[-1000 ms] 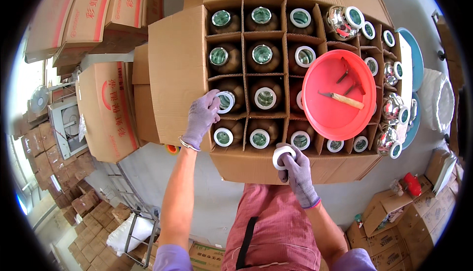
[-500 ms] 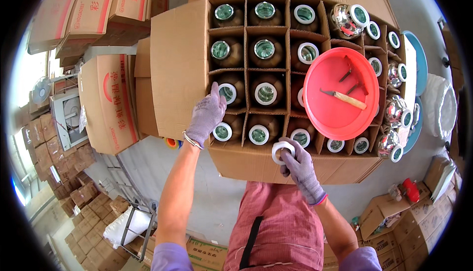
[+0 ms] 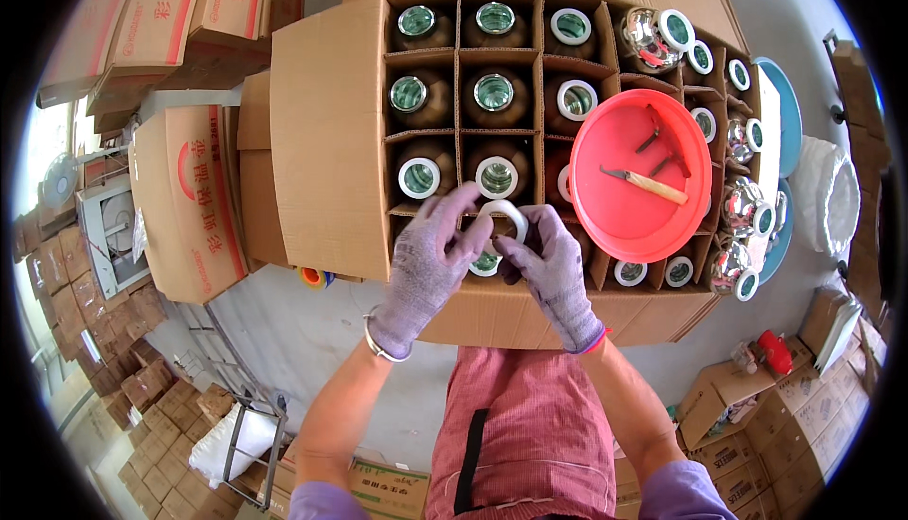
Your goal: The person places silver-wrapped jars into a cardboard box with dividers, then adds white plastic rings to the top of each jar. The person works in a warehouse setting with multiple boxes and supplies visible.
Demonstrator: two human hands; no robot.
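Both my hands wear grey-purple knitted gloves and meet above the front of a divided carton [image 3: 328, 132]. Between them is a white ring [image 3: 517, 220]. My right hand [image 3: 558, 269] pinches its right side, while my left hand [image 3: 426, 260] has its thumb and fingers at its left side. Under the ring, a glass bottle mouth [image 3: 485, 263] is partly covered by my fingers. Brownish round-bodied glass bottles stand upright in the compartments. White rims circle many mouths, such as that of the bottle behind [image 3: 497, 177]; the far-left bottles [image 3: 416, 20] show bare glass mouths.
A red basin [image 3: 605, 227] with a wooden-handled hooked knife [image 3: 653, 187] and dark blades rests on the carton's right half. Silvery bottles [image 3: 733, 267] lie along the right side, near blue basins [image 3: 790, 113]. Closed cartons [image 3: 194, 198] stand left.
My left hand has left the carton's left-side bottles and moved right to the white ring. My right hand has carried the ring slightly left and up, over the front row.
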